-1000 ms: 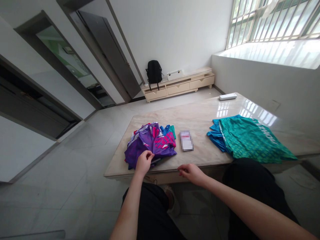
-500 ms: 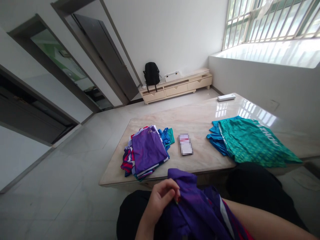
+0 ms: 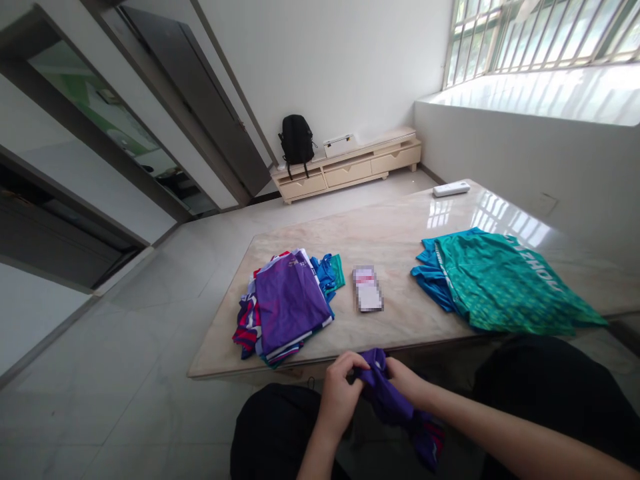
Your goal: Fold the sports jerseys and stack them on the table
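A crumpled purple jersey (image 3: 387,400) with a red-striped end hangs between my knees, below the table's front edge. My left hand (image 3: 345,380) pinches its upper part, fingers curled against thumb. On the other side of the bunched cloth, my right hand (image 3: 403,380) grips it, its fingertips partly hidden by the fabric. Just ahead on the table lies a stack of folded jerseys (image 3: 293,303), a purple one on top. Over to the right, a teal patterned jersey (image 3: 505,287) with white lettering lies spread over blue cloth.
A blurred-out phone-like object (image 3: 367,289) lies on the marble-look table (image 3: 390,233) between the two clothing piles. At the far corner rests a white remote-like object (image 3: 451,189). Beyond, a low cabinet (image 3: 350,175) carries a black backpack (image 3: 297,141).
The purple jersey has been gathered into a narrower bunch. My right hand has come out from behind the cloth to its upper end, close beside my left hand.
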The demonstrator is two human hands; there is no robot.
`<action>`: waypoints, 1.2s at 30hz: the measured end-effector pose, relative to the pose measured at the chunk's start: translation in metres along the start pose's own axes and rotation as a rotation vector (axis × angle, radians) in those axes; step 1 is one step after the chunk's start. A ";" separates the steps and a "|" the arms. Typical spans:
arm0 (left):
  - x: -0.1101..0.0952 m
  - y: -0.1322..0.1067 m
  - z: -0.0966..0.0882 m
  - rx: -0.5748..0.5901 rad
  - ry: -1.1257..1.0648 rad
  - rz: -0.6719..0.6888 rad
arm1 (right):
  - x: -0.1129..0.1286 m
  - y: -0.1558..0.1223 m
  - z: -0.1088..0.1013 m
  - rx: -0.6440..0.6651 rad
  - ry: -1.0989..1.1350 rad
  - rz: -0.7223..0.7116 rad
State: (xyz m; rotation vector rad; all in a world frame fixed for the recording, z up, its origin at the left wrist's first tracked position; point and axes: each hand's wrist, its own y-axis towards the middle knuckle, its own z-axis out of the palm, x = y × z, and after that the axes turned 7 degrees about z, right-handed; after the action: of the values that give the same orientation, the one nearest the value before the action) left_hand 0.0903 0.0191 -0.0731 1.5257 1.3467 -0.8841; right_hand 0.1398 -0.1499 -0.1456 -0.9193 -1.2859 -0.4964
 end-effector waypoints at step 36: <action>-0.021 -0.023 0.038 0.860 -0.720 -0.240 | 0.042 -0.008 -0.029 0.201 0.442 0.043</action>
State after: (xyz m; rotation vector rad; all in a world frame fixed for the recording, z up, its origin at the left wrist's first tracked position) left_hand 0.0660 -0.0238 -0.0712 1.3894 0.6192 -2.1075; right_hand 0.1614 -0.1705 -0.1030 -0.6234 -0.8934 -0.4941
